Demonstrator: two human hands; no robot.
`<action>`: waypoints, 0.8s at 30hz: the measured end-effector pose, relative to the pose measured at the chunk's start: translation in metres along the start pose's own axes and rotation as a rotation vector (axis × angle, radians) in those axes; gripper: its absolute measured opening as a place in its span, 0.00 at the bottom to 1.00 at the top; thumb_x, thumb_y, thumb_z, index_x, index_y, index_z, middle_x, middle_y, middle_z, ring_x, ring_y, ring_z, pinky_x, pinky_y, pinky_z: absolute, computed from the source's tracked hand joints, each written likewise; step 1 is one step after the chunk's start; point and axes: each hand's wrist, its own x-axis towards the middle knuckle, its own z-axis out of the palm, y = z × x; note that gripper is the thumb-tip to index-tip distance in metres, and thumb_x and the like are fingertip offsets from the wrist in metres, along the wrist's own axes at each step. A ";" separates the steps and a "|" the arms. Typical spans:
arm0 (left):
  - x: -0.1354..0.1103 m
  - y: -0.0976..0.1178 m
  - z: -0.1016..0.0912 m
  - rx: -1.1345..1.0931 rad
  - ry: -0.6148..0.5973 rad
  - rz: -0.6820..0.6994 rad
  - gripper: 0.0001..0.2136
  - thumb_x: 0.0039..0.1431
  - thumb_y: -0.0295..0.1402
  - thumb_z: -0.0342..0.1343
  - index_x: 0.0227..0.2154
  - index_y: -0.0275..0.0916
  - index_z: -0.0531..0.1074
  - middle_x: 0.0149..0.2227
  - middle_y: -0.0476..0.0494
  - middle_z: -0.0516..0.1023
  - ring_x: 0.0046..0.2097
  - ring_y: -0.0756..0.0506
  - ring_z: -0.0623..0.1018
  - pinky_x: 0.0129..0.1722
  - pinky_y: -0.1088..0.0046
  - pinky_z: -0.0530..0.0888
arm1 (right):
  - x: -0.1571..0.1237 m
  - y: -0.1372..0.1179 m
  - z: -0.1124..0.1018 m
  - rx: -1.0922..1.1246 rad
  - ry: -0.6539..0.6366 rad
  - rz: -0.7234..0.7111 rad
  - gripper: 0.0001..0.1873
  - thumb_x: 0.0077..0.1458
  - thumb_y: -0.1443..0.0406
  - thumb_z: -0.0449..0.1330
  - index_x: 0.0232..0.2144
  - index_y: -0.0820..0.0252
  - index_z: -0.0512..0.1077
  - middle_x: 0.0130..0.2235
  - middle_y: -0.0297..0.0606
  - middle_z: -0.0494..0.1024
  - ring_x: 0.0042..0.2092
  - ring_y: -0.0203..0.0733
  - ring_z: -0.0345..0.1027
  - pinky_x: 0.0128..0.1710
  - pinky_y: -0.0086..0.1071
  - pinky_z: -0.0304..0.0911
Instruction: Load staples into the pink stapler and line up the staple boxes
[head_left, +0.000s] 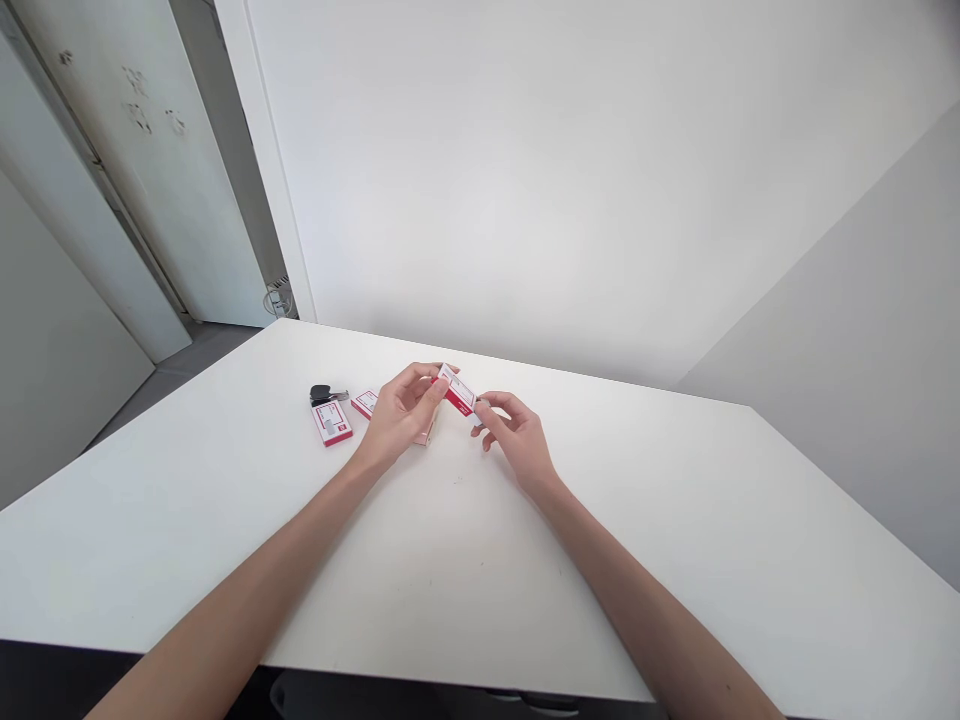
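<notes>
Between both hands a small red and white cardboard box (459, 392) is held tilted above the table. My left hand (401, 415) grips its far left end, thumb on top. At its lower right end my right hand (514, 430) is closed in a pinch, the thumb and index finger on a pale part that I cannot make out clearly. Behind my left hand, partly hidden, lie another red and white box (364, 403) and a pale box edge (424, 438). Farther left, a similar box (331, 424) lies flat, just in front of a small black and metal tool (328, 394), perhaps a stapler.
The white table (450, 560) runs up to a white wall (525, 180) at the back. Past its left edge are the floor and a pale door panel (150, 150). A dark chair (420, 700) shows under the front edge.
</notes>
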 end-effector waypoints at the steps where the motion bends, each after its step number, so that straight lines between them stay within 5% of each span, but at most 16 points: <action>1: 0.000 -0.001 0.000 -0.014 0.003 -0.008 0.18 0.63 0.53 0.65 0.40 0.43 0.78 0.57 0.37 0.82 0.44 0.39 0.85 0.40 0.60 0.82 | 0.000 -0.002 -0.001 -0.018 0.003 -0.003 0.21 0.54 0.47 0.72 0.42 0.54 0.79 0.49 0.39 0.81 0.35 0.39 0.76 0.29 0.33 0.68; 8: 0.001 -0.003 0.001 -0.165 0.015 -0.076 0.20 0.60 0.54 0.68 0.40 0.41 0.77 0.62 0.36 0.79 0.52 0.37 0.84 0.56 0.55 0.78 | 0.001 -0.004 -0.005 -0.037 -0.007 -0.009 0.23 0.60 0.43 0.66 0.42 0.55 0.80 0.45 0.40 0.80 0.35 0.40 0.75 0.29 0.34 0.70; 13: 0.001 -0.004 0.001 -0.244 0.020 -0.107 0.20 0.59 0.53 0.69 0.40 0.40 0.77 0.64 0.35 0.77 0.52 0.37 0.84 0.58 0.55 0.77 | 0.000 -0.001 -0.005 -0.029 -0.018 -0.070 0.22 0.64 0.43 0.62 0.43 0.53 0.78 0.50 0.40 0.77 0.37 0.39 0.75 0.28 0.32 0.70; 24: 0.001 -0.001 0.002 -0.152 -0.010 -0.041 0.20 0.62 0.53 0.67 0.40 0.39 0.75 0.61 0.33 0.79 0.51 0.41 0.84 0.55 0.61 0.78 | 0.000 -0.002 -0.004 -0.006 0.003 0.019 0.24 0.58 0.42 0.67 0.41 0.54 0.75 0.39 0.35 0.76 0.30 0.36 0.70 0.23 0.32 0.66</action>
